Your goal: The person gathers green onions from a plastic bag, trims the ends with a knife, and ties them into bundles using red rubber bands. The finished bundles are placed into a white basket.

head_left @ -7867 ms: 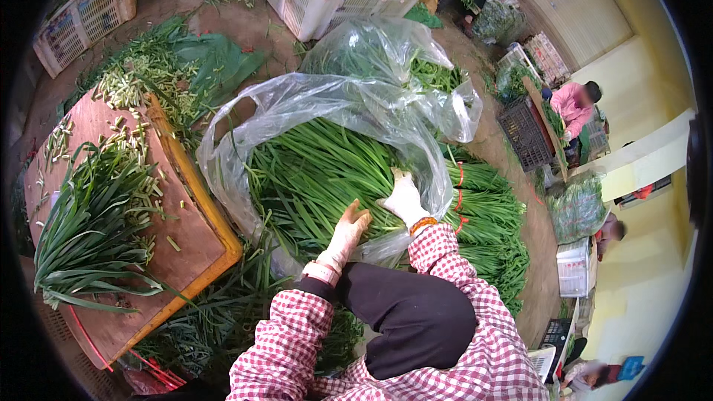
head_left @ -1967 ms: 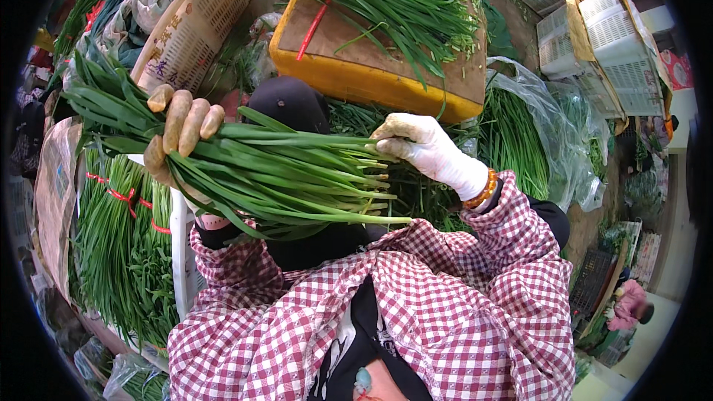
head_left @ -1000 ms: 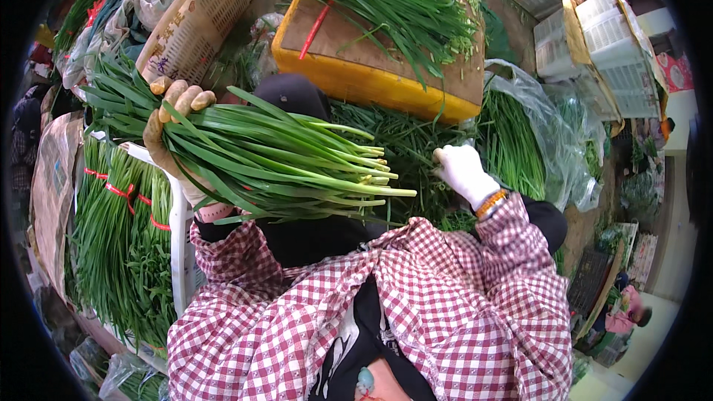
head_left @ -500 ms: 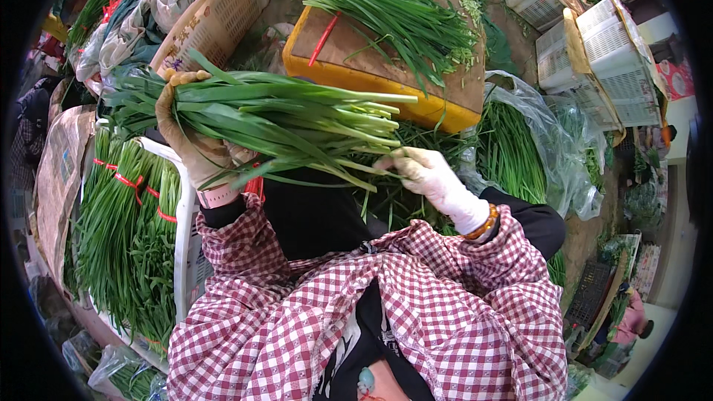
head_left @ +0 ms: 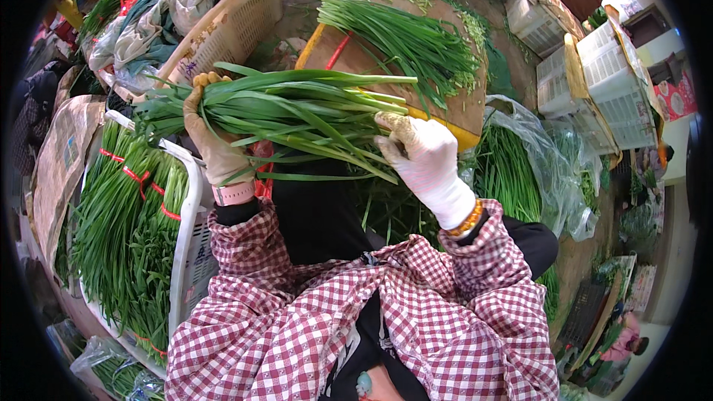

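Note:
A loose bunch of garlic chives (head_left: pixel 304 108) lies level in front of me, leaves to the left and pale stem ends to the right. My left hand (head_left: pixel 212 141), in a tan-stained glove, is wrapped round the leafy part. At the stem ends is my right hand (head_left: pixel 427 152), in a white glove with soiled fingertips; its fingers are bent and closed on some of the stems, though the fingertips are partly hidden. Beyond the bunch, another heap of garlic chives (head_left: pixel 405 41) rests on a wooden board (head_left: pixel 319 52) with a red tie (head_left: pixel 339 50) beside it.
On my left a white crate (head_left: pixel 194 178) holds chive bundles (head_left: pixel 126 230) bound with red ties. A beige crate (head_left: pixel 238 30) with cloths stands behind it. To the right are chives in a clear plastic bag (head_left: pixel 546 171) and stacked white crates (head_left: pixel 594 67). Trimmings litter the board.
My right hand has moved up and closer over the stem ends, its back now turned more toward me. The left hand keeps its hold on the bunch. The whole view has shifted slightly.

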